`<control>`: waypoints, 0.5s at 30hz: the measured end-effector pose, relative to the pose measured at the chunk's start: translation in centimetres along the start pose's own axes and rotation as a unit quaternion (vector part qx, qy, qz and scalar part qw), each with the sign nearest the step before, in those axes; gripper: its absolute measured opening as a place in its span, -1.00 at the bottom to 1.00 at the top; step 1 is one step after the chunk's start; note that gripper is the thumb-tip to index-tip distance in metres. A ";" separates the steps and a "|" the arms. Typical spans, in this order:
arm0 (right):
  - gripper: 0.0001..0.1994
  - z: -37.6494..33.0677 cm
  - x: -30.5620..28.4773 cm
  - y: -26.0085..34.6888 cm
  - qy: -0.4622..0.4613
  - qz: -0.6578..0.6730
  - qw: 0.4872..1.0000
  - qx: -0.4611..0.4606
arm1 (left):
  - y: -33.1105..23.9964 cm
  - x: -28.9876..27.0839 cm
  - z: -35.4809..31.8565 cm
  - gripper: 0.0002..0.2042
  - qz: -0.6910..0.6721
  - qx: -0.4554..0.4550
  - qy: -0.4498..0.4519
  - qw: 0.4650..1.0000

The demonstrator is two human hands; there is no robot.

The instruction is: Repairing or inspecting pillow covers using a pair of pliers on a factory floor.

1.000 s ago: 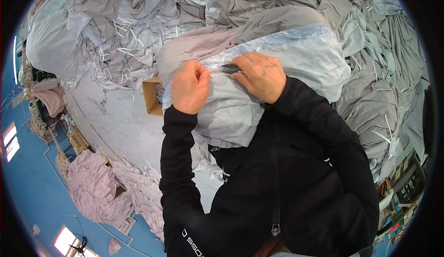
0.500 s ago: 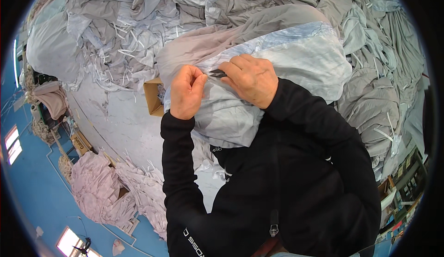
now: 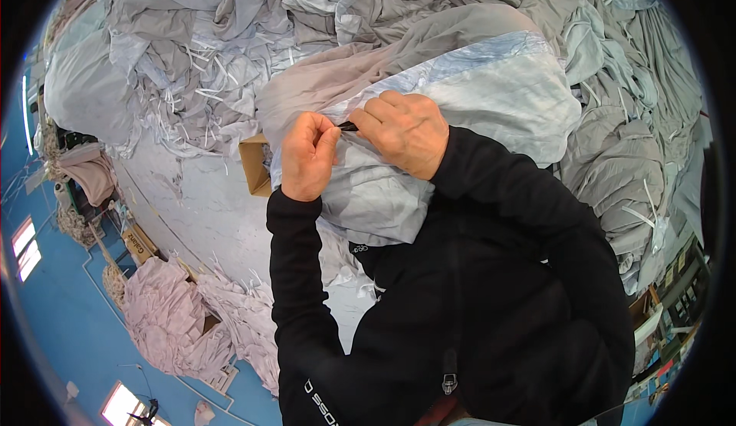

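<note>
A large piece of grey and pale-blue patterned fabric [image 3: 491,93] lies bunched in front of me and drapes down to my lap. My left hand [image 3: 307,158] is closed in a pinch on its edge, thumb against forefinger; whether a thread is also caught there is too small to tell. Small black thread snips [image 3: 347,126] are gripped in my right hand [image 3: 406,133], mostly hidden under the fingers. Their dark tips point left and meet the fingertips of my left hand.
Heaps of grey fabric [image 3: 192,27] with white ties cover the far side and the right. An open cardboard box [image 3: 254,167] stands just left of my left hand on the pale table [image 3: 184,204]. Pinkish fabric [image 3: 165,315] is piled lower left, above a blue floor [image 3: 61,326].
My right hand has shifted slightly left, bringing the snips to the left fingertips. Their blades showed plainly before and are now largely covered. My left hand has barely moved.
</note>
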State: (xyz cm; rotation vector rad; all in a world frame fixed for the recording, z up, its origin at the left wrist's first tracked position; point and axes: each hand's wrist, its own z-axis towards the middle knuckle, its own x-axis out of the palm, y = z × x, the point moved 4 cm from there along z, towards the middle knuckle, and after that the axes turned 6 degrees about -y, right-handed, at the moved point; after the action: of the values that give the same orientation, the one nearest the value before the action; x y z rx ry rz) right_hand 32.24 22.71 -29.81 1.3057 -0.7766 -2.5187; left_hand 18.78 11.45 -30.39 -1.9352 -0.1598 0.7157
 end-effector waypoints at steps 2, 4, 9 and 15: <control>-0.76 0.1 0.0 0.2 -0.013 -0.011 1.000 -0.013 | 0.0 0.0 0.0 -0.94 0.007 0.003 0.000 1.000; -0.77 0.3 0.0 0.4 -0.009 -0.016 1.000 -0.015 | 0.1 0.0 0.0 -0.94 0.010 -0.001 -0.004 1.000; -0.78 0.2 0.1 0.2 0.003 -0.030 1.000 -0.009 | -0.1 0.0 0.1 -0.93 0.015 0.012 -0.018 1.000; -0.76 -0.8 -3.0 -3.0 -0.067 0.064 0.990 0.105 | 0.1 -5.2 -1.7 -0.93 -0.108 0.124 -0.248 0.955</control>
State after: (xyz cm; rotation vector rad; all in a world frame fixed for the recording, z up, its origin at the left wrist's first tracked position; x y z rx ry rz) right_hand 34.86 26.11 -29.66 1.1117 -1.1449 -2.4969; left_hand 15.43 7.95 -27.82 -1.4434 -0.5568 1.0106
